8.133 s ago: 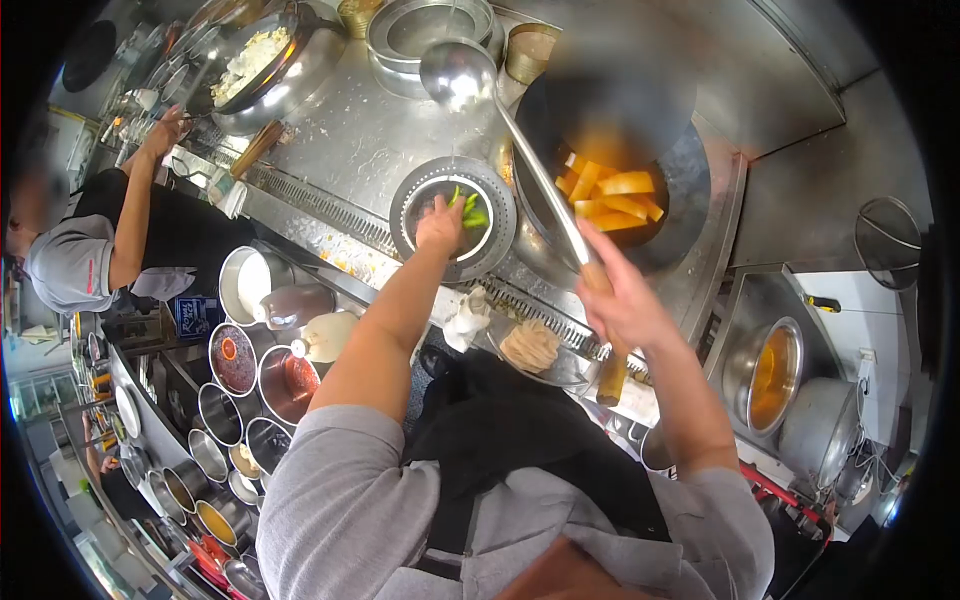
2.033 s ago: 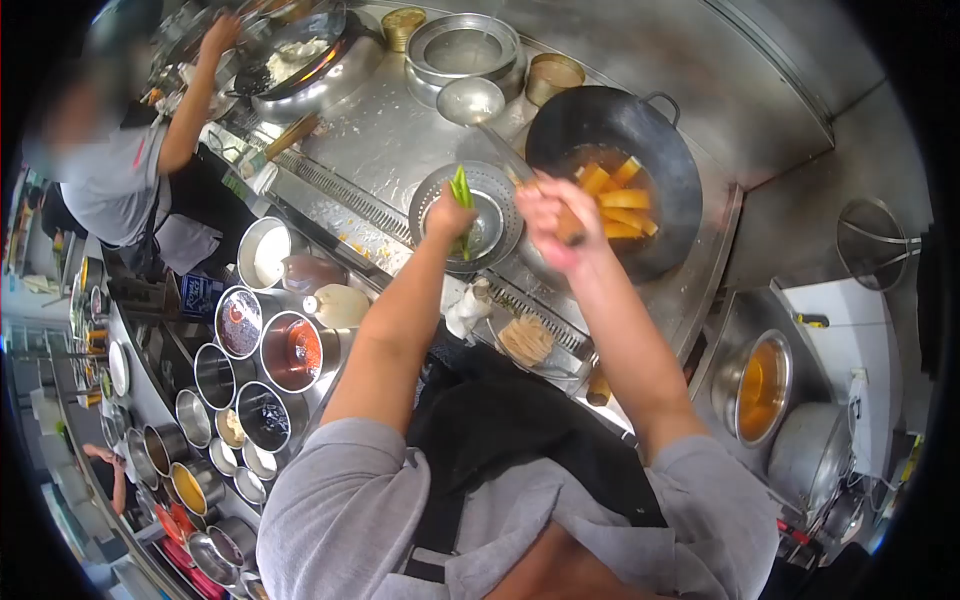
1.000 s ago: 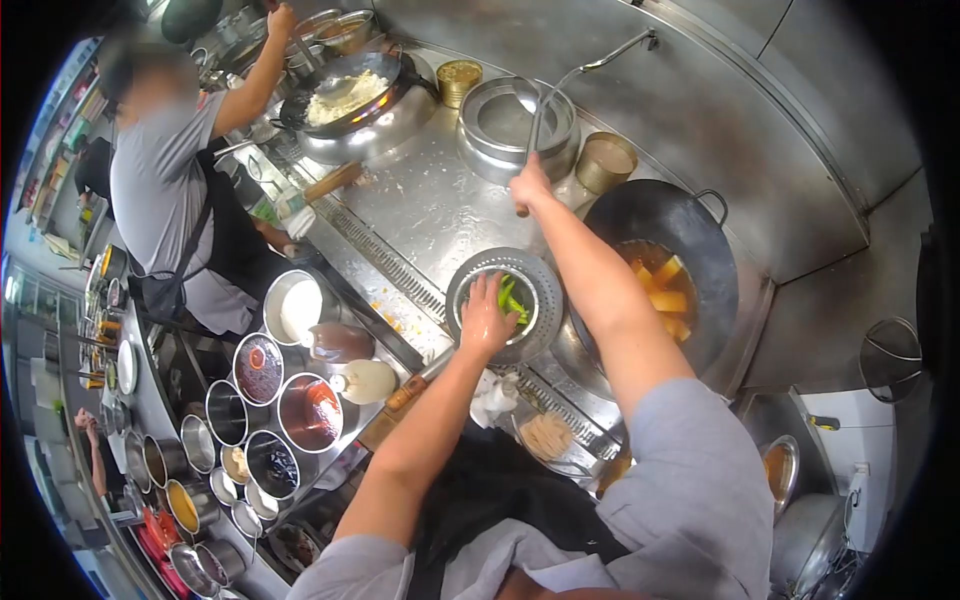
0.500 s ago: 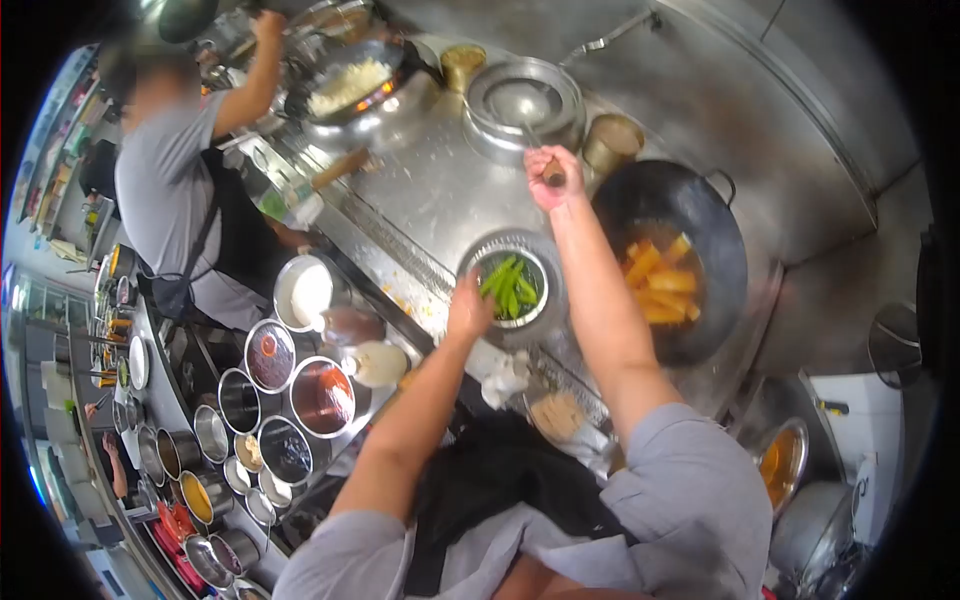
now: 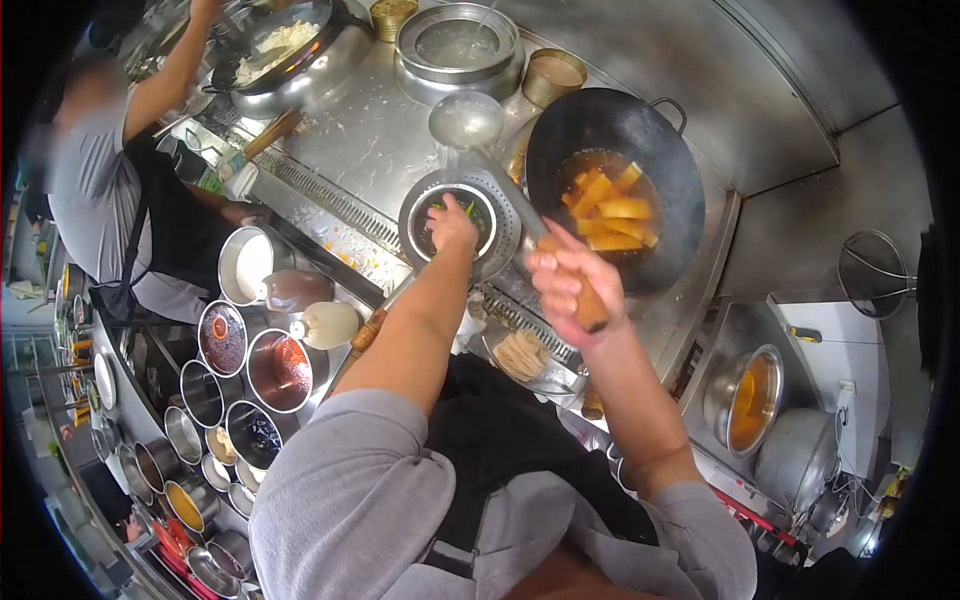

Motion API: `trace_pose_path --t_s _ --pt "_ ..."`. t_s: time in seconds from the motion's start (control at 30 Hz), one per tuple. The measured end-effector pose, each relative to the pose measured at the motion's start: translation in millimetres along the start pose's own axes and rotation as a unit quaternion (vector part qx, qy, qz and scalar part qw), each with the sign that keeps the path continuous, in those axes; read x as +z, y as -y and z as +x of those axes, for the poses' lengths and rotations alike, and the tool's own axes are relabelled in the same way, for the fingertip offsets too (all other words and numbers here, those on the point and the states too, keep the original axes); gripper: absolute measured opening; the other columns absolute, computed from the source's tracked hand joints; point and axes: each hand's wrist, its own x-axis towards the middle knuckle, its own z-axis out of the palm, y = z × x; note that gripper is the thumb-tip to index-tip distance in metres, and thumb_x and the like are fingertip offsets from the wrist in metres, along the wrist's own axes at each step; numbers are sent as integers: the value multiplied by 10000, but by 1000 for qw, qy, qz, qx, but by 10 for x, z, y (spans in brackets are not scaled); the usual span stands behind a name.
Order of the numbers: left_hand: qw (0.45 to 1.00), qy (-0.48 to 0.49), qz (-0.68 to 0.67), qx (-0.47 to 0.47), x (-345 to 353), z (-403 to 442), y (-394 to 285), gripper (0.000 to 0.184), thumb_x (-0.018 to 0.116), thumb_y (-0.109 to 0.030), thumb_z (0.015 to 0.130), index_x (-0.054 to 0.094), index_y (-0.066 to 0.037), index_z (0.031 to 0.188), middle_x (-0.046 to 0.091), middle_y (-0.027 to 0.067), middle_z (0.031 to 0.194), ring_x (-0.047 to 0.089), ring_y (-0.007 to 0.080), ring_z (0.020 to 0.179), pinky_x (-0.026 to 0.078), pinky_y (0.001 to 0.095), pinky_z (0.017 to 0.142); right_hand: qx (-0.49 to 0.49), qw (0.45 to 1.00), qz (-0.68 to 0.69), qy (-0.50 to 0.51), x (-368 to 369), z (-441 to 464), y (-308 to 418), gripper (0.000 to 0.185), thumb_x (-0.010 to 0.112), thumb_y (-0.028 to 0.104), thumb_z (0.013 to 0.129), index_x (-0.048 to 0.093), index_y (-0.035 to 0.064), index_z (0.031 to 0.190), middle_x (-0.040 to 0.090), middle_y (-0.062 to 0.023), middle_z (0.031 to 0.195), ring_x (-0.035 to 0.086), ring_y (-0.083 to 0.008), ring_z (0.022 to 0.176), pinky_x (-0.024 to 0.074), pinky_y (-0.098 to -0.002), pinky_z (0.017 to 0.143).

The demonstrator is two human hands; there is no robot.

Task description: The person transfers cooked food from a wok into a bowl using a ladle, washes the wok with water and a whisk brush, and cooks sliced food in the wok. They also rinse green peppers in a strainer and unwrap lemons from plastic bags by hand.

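My right hand (image 5: 578, 285) is closed round the wooden handle of a metal ladle (image 5: 466, 122). The ladle's bowl is raised over the steel counter, between the wok and a steel pot. My left hand (image 5: 452, 226) reaches down into a small metal bowl (image 5: 490, 238) that sits in a perforated strainer (image 5: 507, 225). Its fingers close over green vegetable pieces (image 5: 469, 209), which the hand partly hides. To the right, a black wok (image 5: 680, 200) holds yellow-orange pieces (image 5: 612, 208) in brown liquid.
A steel pot (image 5: 400, 60) and a tin (image 5: 553, 78) stand behind. At left are several sauce pots (image 5: 285, 370) and two bottles (image 5: 328, 325). A co-worker (image 5: 90, 190) stands by another wok (image 5: 325, 45). A round-mesh skimmer (image 5: 872, 270) hangs at right.
My left hand has gone from beside the bowl into it, over the greens. My right hand has come back towards me, bringing the ladle into view over the counter. The view has shifted right.
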Motion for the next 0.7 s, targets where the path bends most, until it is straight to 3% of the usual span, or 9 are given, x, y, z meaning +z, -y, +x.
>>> trace_pose_path --t_s 0.1,0.17,0.3,0.4,0.43,0.47,0.53,0.57,0.7 --pt "999 0 -41 -19 22 176 62 592 602 -152 908 335 -112 1435 480 236 1340 580 430 1160 523 469 954 10 1000 -28 -10 -48 -347 -89 669 516 38 919 241 175 1513 493 -111 927 500 -106 613 452 -238 467" --pt "997 37 -33 59 147 555 248 465 591 -234 915 501 -66 1340 574 252 1299 624 404 1131 516 454 967 17 994 -103 -27 -66 -540 -106 806 548 52 905 117 178 1574 496 -123 928 482 -103 572 429 -245 428" --pt "984 -79 -26 158 16 603 386 488 598 -411 892 649 -11 1168 635 261 1207 631 377 1122 507 439 971 20 988 -155 -14 -128 -852 -106 867 580 56 884 78 169 1582 521 -141 931 485 -114 540 425 -245 405" --pt "983 2 23 185 -41 774 371 472 586 -441 896 689 -33 1109 660 278 1123 639 356 1108 501 423 979 17 983 -183 -19 -144 -961 -68 893 603 57 867 78 165 1581 520 -139 910 485 -118 522 418 -247 387" --pt "971 100 25 214 -105 839 390 508 653 -414 861 625 -87 1249 576 276 1296 593 396 1171 495 440 991 12 980 -196 -30 -135 -977 -70 918 617 55 854 69 163 1583 516 -132 891 476 -117 503 411 -249 375" --pt "971 99 27 215 -193 705 326 508 653 -414 861 625 -87 1249 576 276 1296 593 396 1171 495 440 991 11 980 -195 -29 -142 -993 -64 918 617 55 854 69 163 1583 516 -132 891 476 -117 503 411 -249 375" --pt "976 88 114 166 -363 239 187 793 750 -370 809 370 -243 1494 314 205 1556 461 451 1307 453 453 1049 20 970 -239 -48 -159 -1036 -42 926 620 62 858 57 167 1585 516 -126 884 478 -119 500 418 -255 381" --pt "965 112 121 205 -360 133 209 886 784 -250 759 315 -235 1510 131 158 1627 349 476 1378 454 528 1044 18 970 -239 -47 -174 -1056 -33 926 620 62 858 57 167 1585 516 -126 884 478 -119 500 418 -255 381" --pt "910 90 276 297 -159 -62 290 875 762 -130 740 342 -278 1494 272 132 1584 329 426 1402 455 499 1059 32 947 -310 -83 -141 -1131 -41 920 595 37 871 37 179 1588 513 -108 875 491 -125 503 438 -267 406"
